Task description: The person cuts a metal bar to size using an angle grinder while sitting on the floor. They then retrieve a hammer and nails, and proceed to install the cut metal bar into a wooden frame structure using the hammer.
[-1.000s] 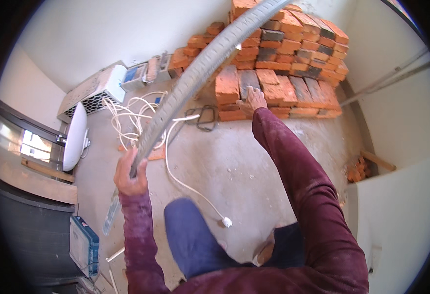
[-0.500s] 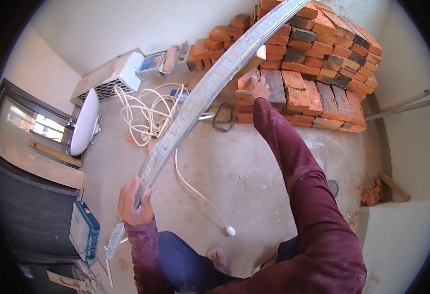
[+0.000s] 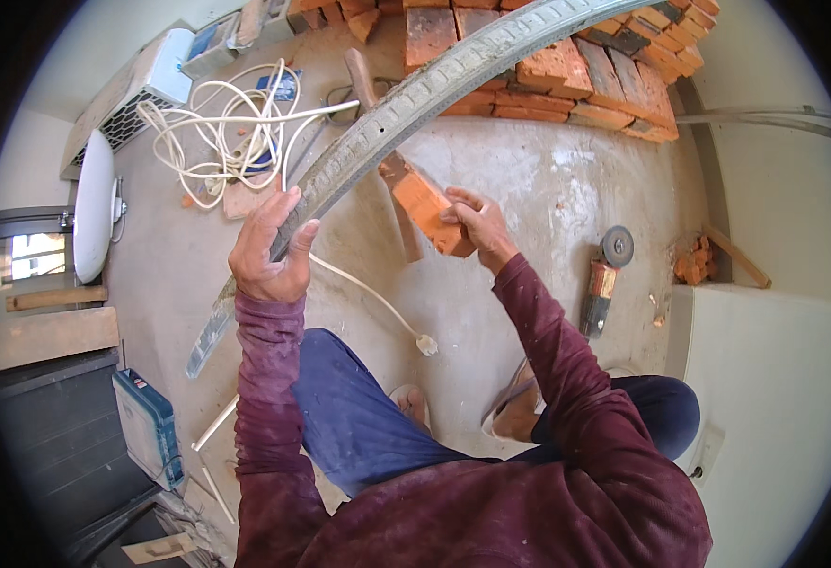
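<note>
A long grey ridged metal bar [image 3: 387,121] slants across in front of me, looking curved in this wide view. My left hand [image 3: 270,254] is closed around it near its lower end, thumb on one side and fingers on the other. In my right hand [image 3: 483,229] an orange brick [image 3: 427,206] is gripped by one end, tilted, its far end close to the bar's underside. Behind the bar and brick shows a narrow wooden strip [image 3: 407,233]; whether it touches them I cannot tell.
Stacked bricks [image 3: 614,90] stand at the back. An angle grinder [image 3: 601,282] lies on the floor at right. Coiled white cable [image 3: 209,156] and its plug [image 3: 426,345] lie at left and centre. A teal case [image 3: 146,421] is at lower left.
My right hand has come back from the brick stack toward me and now holds a brick. My left hand and the bar sit higher in view. The grinder shows fully now.
</note>
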The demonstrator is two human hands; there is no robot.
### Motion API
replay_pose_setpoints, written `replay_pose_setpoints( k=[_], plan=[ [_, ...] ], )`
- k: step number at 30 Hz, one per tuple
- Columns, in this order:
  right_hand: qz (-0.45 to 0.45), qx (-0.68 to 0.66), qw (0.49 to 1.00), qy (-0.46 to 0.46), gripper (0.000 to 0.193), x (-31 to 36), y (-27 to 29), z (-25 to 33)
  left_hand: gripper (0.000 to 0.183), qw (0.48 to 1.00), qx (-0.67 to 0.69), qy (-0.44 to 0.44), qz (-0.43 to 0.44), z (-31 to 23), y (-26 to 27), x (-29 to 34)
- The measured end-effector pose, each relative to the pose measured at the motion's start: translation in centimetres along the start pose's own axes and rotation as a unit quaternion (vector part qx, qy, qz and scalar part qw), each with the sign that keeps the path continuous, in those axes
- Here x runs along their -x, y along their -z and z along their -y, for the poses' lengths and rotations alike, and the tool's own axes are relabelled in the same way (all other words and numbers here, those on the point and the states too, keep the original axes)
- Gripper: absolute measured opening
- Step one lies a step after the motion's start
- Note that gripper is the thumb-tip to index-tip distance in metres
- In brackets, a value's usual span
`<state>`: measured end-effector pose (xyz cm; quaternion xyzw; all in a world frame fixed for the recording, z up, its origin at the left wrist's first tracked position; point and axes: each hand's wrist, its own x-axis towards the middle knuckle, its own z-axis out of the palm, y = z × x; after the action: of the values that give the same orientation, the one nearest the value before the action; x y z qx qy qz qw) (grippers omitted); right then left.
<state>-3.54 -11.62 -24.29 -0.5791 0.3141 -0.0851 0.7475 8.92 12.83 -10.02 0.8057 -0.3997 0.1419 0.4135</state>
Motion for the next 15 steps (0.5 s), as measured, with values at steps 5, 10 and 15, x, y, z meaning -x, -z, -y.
replay_pose_setpoints(
  k=[5, 10, 15],
  plan=[
    [-0.045, 0.146, 0.988, 0.025, 0.069, 2.4, 1.0, -3.3, 0.033, 0.997, 0.05, 0.007, 0.054, 1.6, -2.1, 0.5],
    [-0.153, 0.415, 0.882, 0.162, 0.063, 3.2, 1.7, -7.0, 0.033, 0.989, 0.101, 0.011, 0.109, 5.3, -7.0, 2.0],
    [-0.127, 0.508, 0.829, 0.199, 0.069, 5.4, 2.2, -11.4, 0.033, 0.981, 0.106, -0.043, 0.157, 4.8, -14.0, 4.9]
  ],
)
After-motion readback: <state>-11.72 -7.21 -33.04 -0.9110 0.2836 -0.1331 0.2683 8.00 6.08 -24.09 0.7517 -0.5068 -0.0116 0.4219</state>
